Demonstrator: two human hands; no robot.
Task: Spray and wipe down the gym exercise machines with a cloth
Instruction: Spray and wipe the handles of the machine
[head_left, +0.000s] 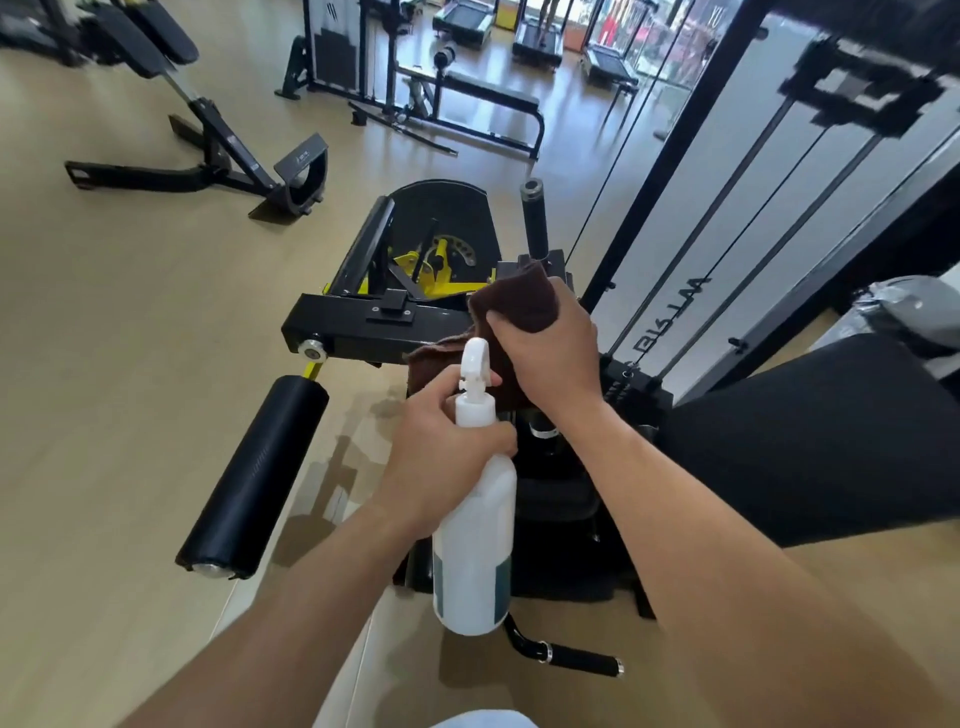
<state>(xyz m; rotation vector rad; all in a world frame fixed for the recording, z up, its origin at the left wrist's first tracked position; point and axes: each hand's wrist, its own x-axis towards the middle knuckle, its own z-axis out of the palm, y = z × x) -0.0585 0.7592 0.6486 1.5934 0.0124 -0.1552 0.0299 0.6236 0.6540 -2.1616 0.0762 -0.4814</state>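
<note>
The brown cloth (511, 312) sat bunched at centre frame, gripped by the right hand (550, 348) over the machine's black frame (363, 325). At six o'clock from it, the left hand (441, 447) clasped the white spray bottle (475, 499); a black roller pad (254, 478) lay at eight o'clock.

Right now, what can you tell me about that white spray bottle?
The spray bottle is white, plastic by the look of it, with a white trigger head on top and a dark teal label band low on its body. It stands roughly upright in the air, gripped around its neck by the left hand. Its nozzle points at the brown cloth bunched in the right hand.
</note>
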